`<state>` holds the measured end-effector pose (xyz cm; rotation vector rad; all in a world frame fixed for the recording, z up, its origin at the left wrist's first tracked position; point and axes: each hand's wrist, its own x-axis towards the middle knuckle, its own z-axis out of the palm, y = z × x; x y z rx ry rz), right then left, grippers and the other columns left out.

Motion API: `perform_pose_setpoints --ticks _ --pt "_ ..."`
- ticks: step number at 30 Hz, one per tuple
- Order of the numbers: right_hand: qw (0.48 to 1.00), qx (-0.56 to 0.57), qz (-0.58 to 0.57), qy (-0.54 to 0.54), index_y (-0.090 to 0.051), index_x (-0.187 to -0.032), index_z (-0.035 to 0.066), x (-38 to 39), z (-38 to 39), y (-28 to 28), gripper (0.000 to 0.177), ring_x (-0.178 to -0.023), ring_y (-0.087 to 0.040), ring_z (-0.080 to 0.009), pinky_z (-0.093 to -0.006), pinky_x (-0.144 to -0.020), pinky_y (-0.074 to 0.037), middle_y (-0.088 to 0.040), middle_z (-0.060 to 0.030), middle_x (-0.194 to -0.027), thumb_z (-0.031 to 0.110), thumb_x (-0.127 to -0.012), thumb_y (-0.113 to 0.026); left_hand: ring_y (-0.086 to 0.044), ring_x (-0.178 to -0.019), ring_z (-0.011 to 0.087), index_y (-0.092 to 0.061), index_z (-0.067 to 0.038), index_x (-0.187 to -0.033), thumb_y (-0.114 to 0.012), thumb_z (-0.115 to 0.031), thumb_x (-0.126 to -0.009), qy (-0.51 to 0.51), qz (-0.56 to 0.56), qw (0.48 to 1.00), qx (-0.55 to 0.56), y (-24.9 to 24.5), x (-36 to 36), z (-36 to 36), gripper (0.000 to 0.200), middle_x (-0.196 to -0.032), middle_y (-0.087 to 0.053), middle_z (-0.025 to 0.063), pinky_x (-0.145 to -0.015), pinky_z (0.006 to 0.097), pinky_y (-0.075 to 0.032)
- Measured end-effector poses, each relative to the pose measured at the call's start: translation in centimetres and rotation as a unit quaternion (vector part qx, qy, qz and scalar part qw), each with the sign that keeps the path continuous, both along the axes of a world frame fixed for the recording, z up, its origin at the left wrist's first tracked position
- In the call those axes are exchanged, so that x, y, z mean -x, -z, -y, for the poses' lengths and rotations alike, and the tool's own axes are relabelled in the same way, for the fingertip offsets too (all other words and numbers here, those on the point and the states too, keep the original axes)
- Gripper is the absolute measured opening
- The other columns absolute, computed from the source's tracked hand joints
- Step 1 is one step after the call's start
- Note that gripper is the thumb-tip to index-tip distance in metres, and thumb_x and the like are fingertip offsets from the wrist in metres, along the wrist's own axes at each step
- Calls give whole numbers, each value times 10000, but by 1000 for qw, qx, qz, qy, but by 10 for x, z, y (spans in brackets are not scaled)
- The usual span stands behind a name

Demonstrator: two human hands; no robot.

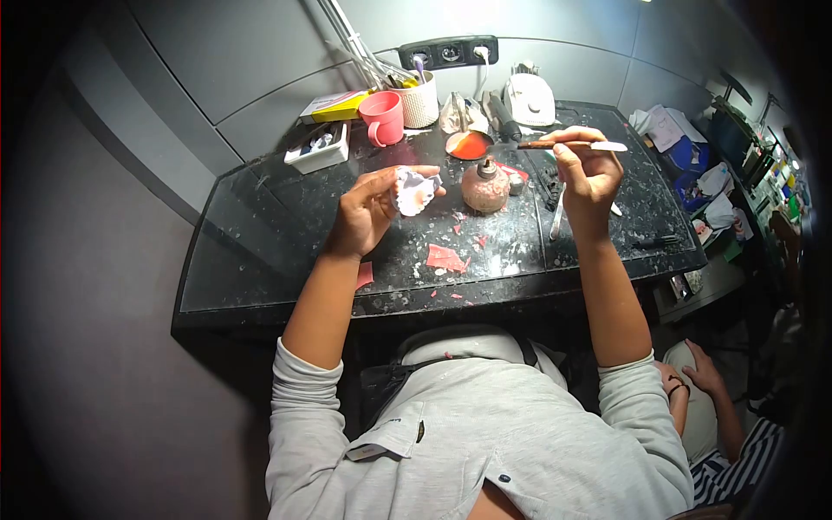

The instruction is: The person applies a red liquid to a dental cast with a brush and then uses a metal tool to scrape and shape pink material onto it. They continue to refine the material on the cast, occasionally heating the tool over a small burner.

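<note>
My left hand [371, 211] holds a white dental cast [415, 191] with a pinkish patch, raised above the black table. My right hand [589, 178] grips a thin tool [555, 146] with a brown handle and a pale flat end; its tip points left. Between the hands stands a round pinkish burner [485, 188] with a metal neck. Behind it lies a round dish [469, 145] with red-orange material. Pink wax pieces [446, 257] lie on the table in front of the burner.
A pink mug [382, 118], a white tray [318, 148], a yellow box [339, 106] and a pen holder [418, 101] stand at the back left. A white device [529, 100] is behind the burner. Another person's hand [704, 371] shows at lower right.
</note>
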<state>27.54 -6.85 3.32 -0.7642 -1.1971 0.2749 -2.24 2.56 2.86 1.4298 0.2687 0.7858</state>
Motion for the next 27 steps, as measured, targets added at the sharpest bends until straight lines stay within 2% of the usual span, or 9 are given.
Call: perform_pose_setpoints --ticks 2,4,6,13,16,18,21,24,27 --pt "998 -32 4 -45 -621 -1060 -44 10 2 -1 136 -944 -729 -186 -286 -856 -561 -740 -154 -988 -61 -924 -619 -671 -1179 312 -575 145 -1336 -450 -366 -979 9 18 1000 15 2 0 -2 635 -1248 -682 291 -1053 367 -475" --pt "983 -8 24 -179 -622 -1085 -57 18 2 2 158 -978 -727 -197 -298 -871 -569 -734 -160 -1036 -72 -928 -618 -668 -1184 318 -570 148 -1340 -446 -355 -973 13 16 1000 16 2 0 -1 635 -1266 -671 295 -1060 380 -472" --pt "970 3 67 -232 -623 -1142 -73 25 1 3 192 -1033 -719 -195 -307 -899 -574 -733 -159 -1080 -45 -953 -638 -666 -1189 323 -565 151 -1343 -443 -345 -966 19 13 1000 16 1 -2 1 635 -1284 -660 298 -1067 392 -469" --pt "975 33 93 -199 -636 -1135 -66 33 3 4 177 -960 -726 -147 -249 -839 -576 -747 -139 -1066 -33 -963 -659 -643 -1208 374 -505 172 -1380 -464 -304 -911 22 64 996 56 0 -2 1 670 -1354 -595 334 -1076 428 -477" --pt "986 -10 29 -161 -648 -1102 -63 24 4 -1 166 -932 -728 -168 -289 -856 -579 -747 -147 -1035 -59 -936 -649 -644 -1199 381 -480 169 -1400 -497 -296 -863 22 85 994 60 -4 -2 0 711 -1350 -578 366 -1084 447 -476" --pt "992 24 12 -124 -654 -1082 -62 13 5 -2 163 -955 -727 -185 -315 -891 -574 -744 -151 -1013 -68 -919 -648 -646 -1196 381 -472 163 -1407 -513 -293 -838 18 94 994 56 -5 -1 -2 731 -1350 -568 382 -1091 457 -472" --pt "991 32 17 -129 -644 -1089 -62 11 4 -2 168 -977 -723 -193 -317 -903 -570 -741 -161 -1039 -77 -922 -634 -643 -1198 396 -485 149 -1398 -535 -278 -795 14 118 991 66 -6 -1 -2 740 -1353 -557 396 -1097 471 -470" --pt "972 12 15 -233 -618 -1151 -60 21 4 -2 207 -1009 -717 -204 -321 -917 -565 -732 -167 -1105 -78 -945 -633 -639 -1196 416 -483 138 -1400 -542 -252 -767 20 114 991 74 -9 -2 2 745 -1361 -548 394 -1113 490 -461" --pt "968 17 36 -246 -625 -1160 -58 26 3 1 205 -1015 -714 -192 -308 -911 -567 -729 -164 -1119 -64 -955 -643 -634 -1198 428 -473 140 -1404 -547 -233 -747 3 118 990 81 -7 -3 1 759 -1362 -543 391 -1127 507 -450"
